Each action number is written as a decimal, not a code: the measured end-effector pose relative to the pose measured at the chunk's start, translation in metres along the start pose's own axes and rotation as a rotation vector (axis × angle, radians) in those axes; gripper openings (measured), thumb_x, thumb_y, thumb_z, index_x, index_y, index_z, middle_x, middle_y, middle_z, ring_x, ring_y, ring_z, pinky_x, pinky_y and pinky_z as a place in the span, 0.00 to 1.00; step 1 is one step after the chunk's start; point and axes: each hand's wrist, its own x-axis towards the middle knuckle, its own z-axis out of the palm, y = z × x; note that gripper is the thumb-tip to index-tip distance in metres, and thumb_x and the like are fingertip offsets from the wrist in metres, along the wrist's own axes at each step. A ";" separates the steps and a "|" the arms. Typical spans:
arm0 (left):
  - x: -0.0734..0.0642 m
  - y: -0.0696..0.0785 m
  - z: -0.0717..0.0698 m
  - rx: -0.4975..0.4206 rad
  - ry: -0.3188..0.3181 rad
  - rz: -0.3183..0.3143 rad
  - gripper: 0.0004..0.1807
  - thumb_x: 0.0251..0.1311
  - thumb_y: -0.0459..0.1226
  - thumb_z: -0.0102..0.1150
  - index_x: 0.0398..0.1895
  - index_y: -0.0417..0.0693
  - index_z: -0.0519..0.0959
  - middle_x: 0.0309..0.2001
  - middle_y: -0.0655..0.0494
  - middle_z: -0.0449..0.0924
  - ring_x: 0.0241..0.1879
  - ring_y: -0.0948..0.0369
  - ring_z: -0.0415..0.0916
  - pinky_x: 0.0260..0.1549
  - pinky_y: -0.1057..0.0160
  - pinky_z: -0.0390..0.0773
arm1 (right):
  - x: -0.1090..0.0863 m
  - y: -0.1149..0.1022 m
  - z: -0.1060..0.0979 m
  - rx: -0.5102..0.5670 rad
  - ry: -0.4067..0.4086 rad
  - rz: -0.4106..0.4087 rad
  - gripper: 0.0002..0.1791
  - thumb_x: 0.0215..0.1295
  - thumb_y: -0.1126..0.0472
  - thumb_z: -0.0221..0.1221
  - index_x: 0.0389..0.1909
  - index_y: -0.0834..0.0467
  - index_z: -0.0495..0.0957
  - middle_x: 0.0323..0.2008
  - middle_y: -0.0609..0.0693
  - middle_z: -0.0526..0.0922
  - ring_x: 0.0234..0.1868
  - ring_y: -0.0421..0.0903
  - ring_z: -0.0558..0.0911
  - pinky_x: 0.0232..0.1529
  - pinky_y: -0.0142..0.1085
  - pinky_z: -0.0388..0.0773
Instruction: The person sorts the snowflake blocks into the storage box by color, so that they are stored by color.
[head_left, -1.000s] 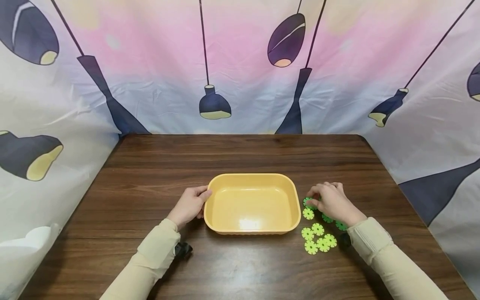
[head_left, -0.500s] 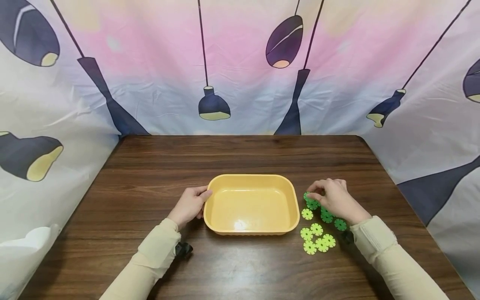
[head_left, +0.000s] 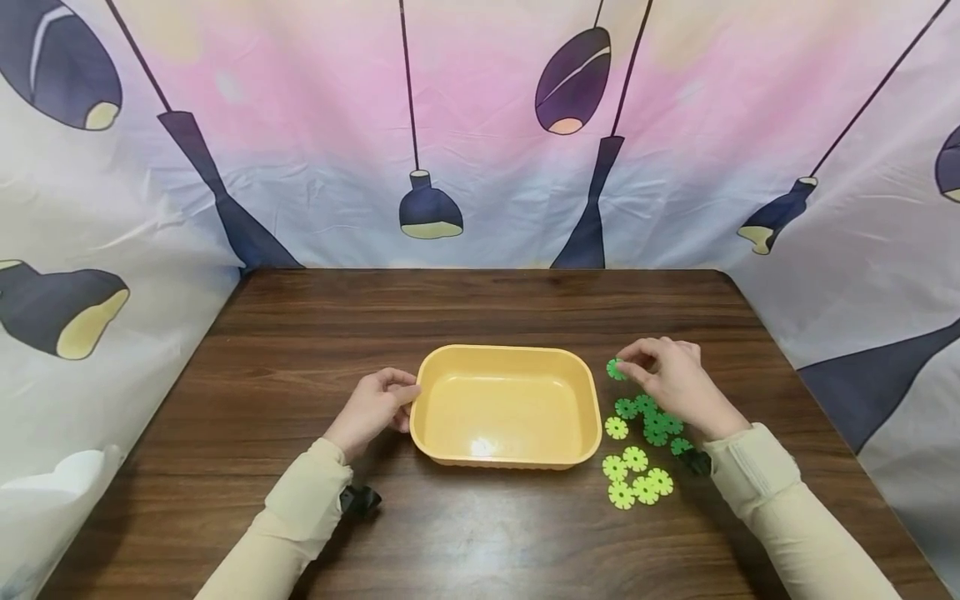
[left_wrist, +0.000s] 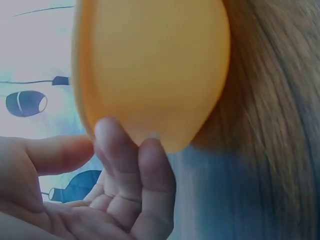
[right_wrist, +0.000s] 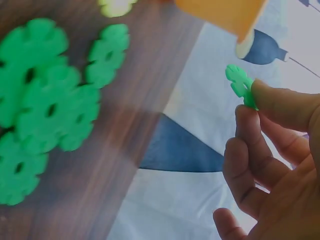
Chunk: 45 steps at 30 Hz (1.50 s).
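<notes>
A yellow rectangular basin (head_left: 504,417) with nothing inside stands in the middle of the table. At its left end, my left hand (head_left: 375,410) holds the rim, thumb at the edge and fingertips against the outer wall (left_wrist: 155,65). To the right of the basin, my right hand (head_left: 675,379) pinches one green flower-shaped disc (right_wrist: 240,82) between thumb and fingers, raised above the table. Below that hand lie several darker green discs (head_left: 656,425), partly overlapping. Several yellow-green discs (head_left: 635,457) lie nearer the front, beside the basin's right end.
The brown wooden table (head_left: 480,533) carries everything. A patterned cloth (head_left: 322,125) with printed lamps hangs along its back and sides. A black wrist device (head_left: 360,502) sits under the left wrist; another dark one (head_left: 697,461) is by the right wrist.
My right hand has lifted a green disc from the pile and moved up and slightly right, uncovering more green discs. My left hand stays at the basin's rim, its fingers shifted slightly.
</notes>
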 end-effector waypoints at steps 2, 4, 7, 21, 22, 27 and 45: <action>0.000 0.000 -0.001 -0.020 -0.005 -0.010 0.16 0.66 0.33 0.53 0.52 0.29 0.70 0.28 0.47 0.76 0.19 0.61 0.72 0.20 0.65 0.79 | 0.002 -0.004 -0.001 0.017 0.017 -0.013 0.04 0.63 0.58 0.65 0.37 0.52 0.83 0.22 0.43 0.81 0.23 0.41 0.76 0.53 0.54 0.54; -0.001 -0.001 -0.001 -0.041 -0.012 -0.015 0.16 0.66 0.32 0.54 0.51 0.28 0.70 0.29 0.47 0.76 0.19 0.61 0.73 0.22 0.65 0.80 | 0.004 -0.008 -0.002 0.041 0.028 -0.023 0.04 0.63 0.58 0.65 0.38 0.52 0.83 0.22 0.41 0.80 0.23 0.43 0.77 0.53 0.53 0.53; -0.002 0.000 -0.002 -0.074 -0.022 -0.025 0.17 0.65 0.31 0.54 0.51 0.26 0.70 0.29 0.48 0.76 0.20 0.61 0.73 0.22 0.64 0.80 | 0.005 -0.016 -0.002 0.067 0.036 -0.044 0.05 0.63 0.57 0.65 0.38 0.52 0.83 0.21 0.40 0.79 0.23 0.43 0.78 0.52 0.51 0.54; -0.007 0.002 -0.004 -0.178 -0.038 -0.037 0.21 0.63 0.28 0.53 0.57 0.24 0.66 0.33 0.46 0.79 0.23 0.60 0.75 0.22 0.66 0.80 | 0.023 -0.063 -0.007 0.120 -0.018 -0.156 0.03 0.62 0.58 0.66 0.37 0.49 0.83 0.27 0.38 0.81 0.30 0.38 0.77 0.52 0.48 0.55; -0.007 0.002 -0.004 -0.179 -0.042 -0.038 0.21 0.63 0.28 0.53 0.57 0.24 0.66 0.32 0.47 0.79 0.23 0.60 0.75 0.22 0.66 0.80 | 0.026 -0.066 -0.006 0.120 -0.021 -0.169 0.03 0.62 0.58 0.66 0.37 0.49 0.83 0.27 0.38 0.82 0.31 0.38 0.77 0.52 0.48 0.55; -0.009 0.002 -0.003 -0.184 -0.042 -0.057 0.20 0.62 0.28 0.53 0.55 0.25 0.66 0.30 0.47 0.77 0.23 0.61 0.74 0.22 0.67 0.80 | 0.038 -0.080 -0.002 0.126 -0.062 -0.191 0.04 0.62 0.59 0.65 0.37 0.50 0.83 0.28 0.37 0.82 0.34 0.38 0.75 0.51 0.47 0.54; -0.009 0.001 0.000 -0.181 -0.061 -0.074 0.15 0.66 0.30 0.51 0.51 0.27 0.69 0.28 0.47 0.74 0.22 0.60 0.73 0.20 0.65 0.81 | 0.081 -0.118 0.031 0.264 -0.327 -0.102 0.05 0.67 0.58 0.62 0.39 0.53 0.82 0.33 0.50 0.85 0.32 0.52 0.81 0.30 0.37 0.77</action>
